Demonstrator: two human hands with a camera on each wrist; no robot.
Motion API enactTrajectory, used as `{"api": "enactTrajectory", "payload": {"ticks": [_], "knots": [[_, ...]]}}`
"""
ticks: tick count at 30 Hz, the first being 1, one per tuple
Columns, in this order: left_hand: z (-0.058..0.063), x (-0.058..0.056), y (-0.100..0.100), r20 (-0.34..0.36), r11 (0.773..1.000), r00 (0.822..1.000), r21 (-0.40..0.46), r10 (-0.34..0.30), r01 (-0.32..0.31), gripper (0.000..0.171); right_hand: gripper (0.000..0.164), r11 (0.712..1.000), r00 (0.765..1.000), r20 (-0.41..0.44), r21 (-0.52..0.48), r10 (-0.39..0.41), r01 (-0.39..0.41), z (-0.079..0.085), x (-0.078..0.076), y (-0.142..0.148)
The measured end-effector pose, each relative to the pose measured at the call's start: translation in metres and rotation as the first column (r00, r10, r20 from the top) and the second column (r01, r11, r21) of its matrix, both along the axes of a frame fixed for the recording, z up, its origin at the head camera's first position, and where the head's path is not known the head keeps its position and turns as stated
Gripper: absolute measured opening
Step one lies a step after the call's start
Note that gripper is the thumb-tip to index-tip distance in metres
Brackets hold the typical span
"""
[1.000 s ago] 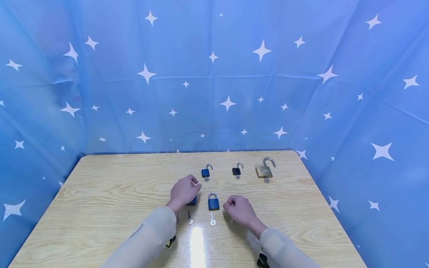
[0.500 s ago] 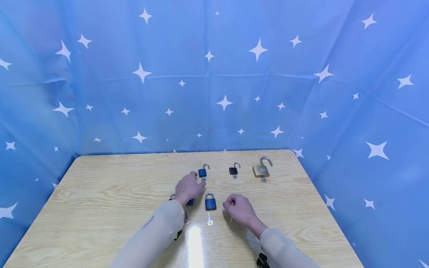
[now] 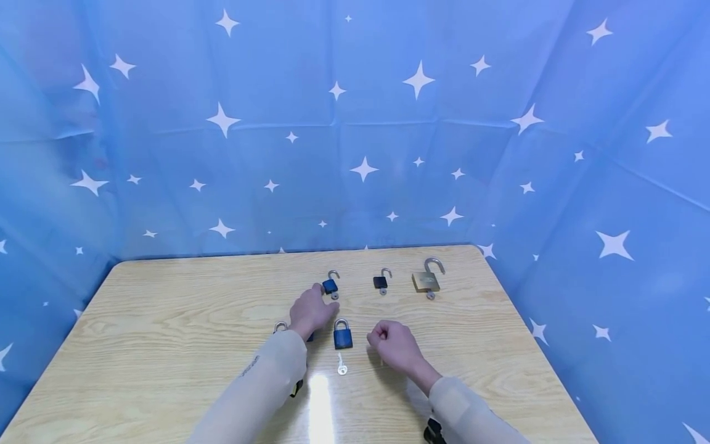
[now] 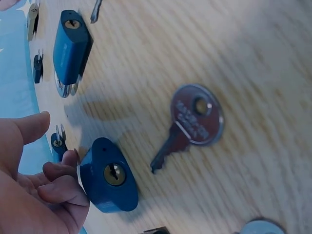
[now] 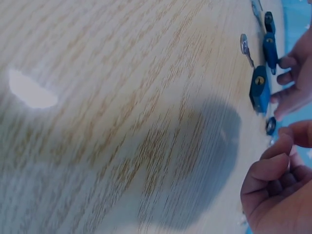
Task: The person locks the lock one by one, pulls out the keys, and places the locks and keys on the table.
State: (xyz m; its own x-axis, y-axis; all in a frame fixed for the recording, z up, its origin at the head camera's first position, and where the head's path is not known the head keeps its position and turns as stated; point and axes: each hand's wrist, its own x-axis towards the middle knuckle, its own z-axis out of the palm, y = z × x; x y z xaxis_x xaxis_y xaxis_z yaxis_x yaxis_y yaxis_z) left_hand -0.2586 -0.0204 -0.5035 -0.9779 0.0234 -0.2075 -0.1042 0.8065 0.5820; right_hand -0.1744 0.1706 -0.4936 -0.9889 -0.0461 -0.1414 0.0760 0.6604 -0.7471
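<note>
Head view: the left hand [image 3: 312, 311] mostly hides a blue padlock [image 3: 310, 337].

Your left hand [image 3: 312, 312] touched a small blue lock [image 3: 330, 286]; your curled right hand [image 3: 395, 346] hung near a bigger lock [image 3: 342, 338].

Right side passable, centre-left crowded

Bare table [image 3: 471, 345] right of the right hand [image 3: 394, 347]: free to pass. Same for the strip between that hand and the black padlock [image 3: 379, 282] and brass padlock [image 3: 425, 282] behind. Middle blue padlock [image 3: 342, 338] sits in the gap between hands, key [image 3: 341, 365] just before it. Left hand [image 3: 312, 310] blocks small blue padlock [image 3: 330, 286] from the front. Wide room left of the left sleeve [image 3: 255, 376].
</note>
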Motion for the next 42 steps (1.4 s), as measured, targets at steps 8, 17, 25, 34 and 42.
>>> {"api": "enactTrajectory", "payload": {"ticks": [8,17,25,34,42], "knots": [[-0.003,-0.008,0.004,-0.026,0.999,0.999,0.008,0.039,-0.039,0.061,0.018,1.000,1.000,-0.002,-0.010,-0.003,0.003,0.000,0.000,0.002],[-0.001,-0.016,0.011,-0.049,0.994,0.992,-0.003,0.113,-0.113,0.056,0.019,0.999,1.000,0.000,-0.031,0.018,-0.018,-0.002,-0.001,0.004],[-0.010,-0.024,0.009,-0.082,0.987,0.992,-0.117,0.100,-0.109,0.045,0.019,0.999,1.000,-0.008,-0.027,0.022,-0.022,-0.002,-0.001,0.005],[-0.009,-0.027,0.009,-0.081,0.988,0.992,-0.108,0.100,-0.108,0.043,0.018,1.000,1.000,-0.011,-0.021,0.021,-0.021,-0.002,-0.001,0.004],[-0.007,-0.028,0.008,-0.080,0.994,0.992,-0.055,0.094,-0.099,0.033,0.017,1.000,1.000,-0.004,-0.018,0.013,-0.013,-0.003,-0.001,0.004]]}}
